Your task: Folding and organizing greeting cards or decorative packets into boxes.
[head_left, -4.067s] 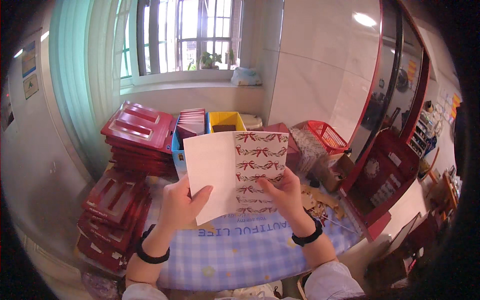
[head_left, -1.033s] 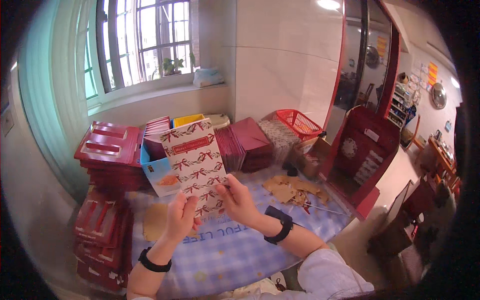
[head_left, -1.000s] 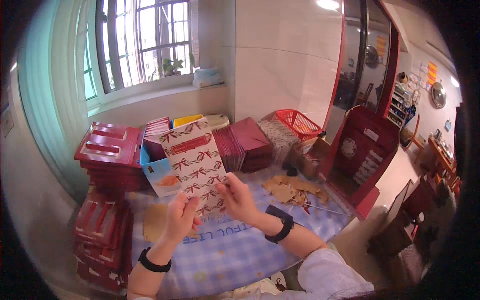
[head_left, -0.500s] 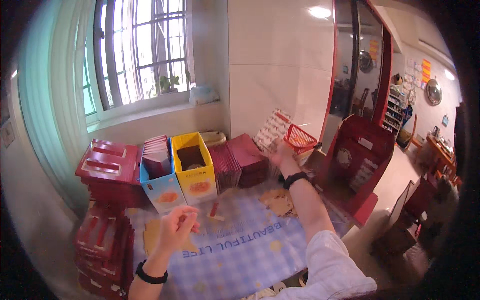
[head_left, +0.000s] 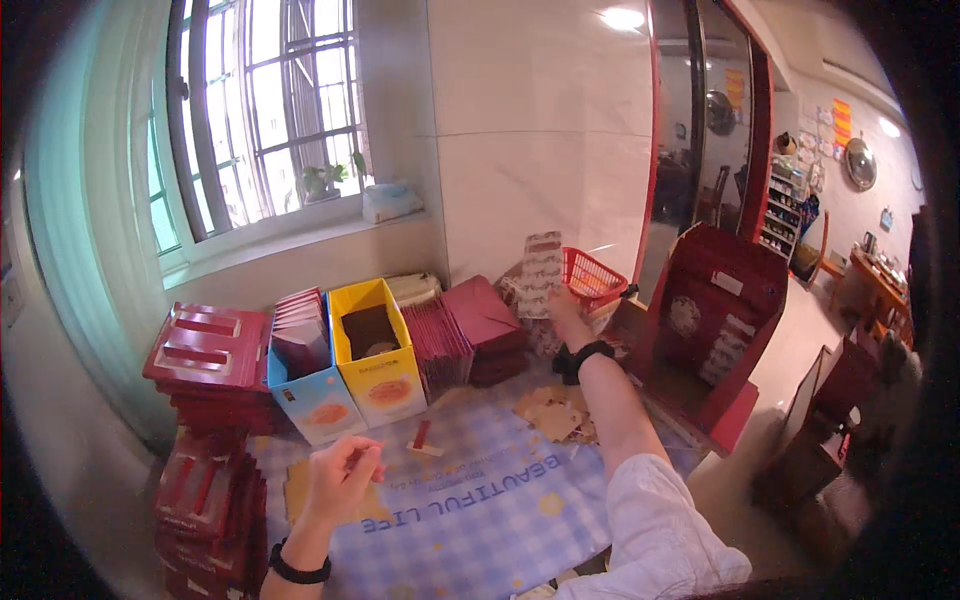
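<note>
My right hand [head_left: 568, 316] reaches far across the table, its fingers closed at the lower edge of a white sheet with a repeated brown-red pattern [head_left: 543, 268]. Just beyond that hand stands a red plastic basket [head_left: 594, 276]. My left hand [head_left: 345, 476] hovers over the near left of the table with its fingers curled in; nothing shows in them. Below it lie tan paper pieces [head_left: 298, 492]. A small red-and-cream strip [head_left: 424, 438] rests on the checked tablecloth [head_left: 480, 500], to the right of the left hand.
Stacked maroon folded boxes [head_left: 215, 350] fill the left side. Behind are a blue box [head_left: 318, 405] of cards, a yellow box [head_left: 383, 385] and maroon packets [head_left: 487, 315]. Tan scraps [head_left: 556, 412] lie near my right forearm. An open maroon box [head_left: 720, 310] stands at right.
The patterned sheet has swung from a slant to nearly upright beside the basket, with my right hand at its lower edge. My left hand stays curled in about the same place. The view has shifted slightly.
</note>
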Demonstrator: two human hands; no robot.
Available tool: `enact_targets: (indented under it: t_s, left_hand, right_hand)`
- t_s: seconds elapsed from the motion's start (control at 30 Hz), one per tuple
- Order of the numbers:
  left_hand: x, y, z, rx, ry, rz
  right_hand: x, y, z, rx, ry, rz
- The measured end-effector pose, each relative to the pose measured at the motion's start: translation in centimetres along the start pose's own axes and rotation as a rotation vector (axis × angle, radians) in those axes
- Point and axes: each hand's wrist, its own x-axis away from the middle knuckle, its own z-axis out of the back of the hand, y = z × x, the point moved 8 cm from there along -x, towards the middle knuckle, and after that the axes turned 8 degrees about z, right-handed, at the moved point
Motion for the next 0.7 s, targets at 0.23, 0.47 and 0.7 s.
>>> enact_targets:
  t_s: [0.23, 0.47, 0.7]
  left_hand:
    - [0.4, -0.6, 0.5, -0.014, -0.017, -0.002]
    - [0.4, -0.3, -0.4, -0.023, -0.053, -0.018]
    - [1.0, 1.1, 0.1, -0.151, -0.027, -0.007]
  right_hand:
    - [3.5, -8.4, -5.4, 1.125, -0.288, 0.218]
    - [4.4, -7.2, -4.9, 1.242, -0.507, -0.012]
    - [6.1, -6.4, -8.0, 1.322, -0.601, 0.195]
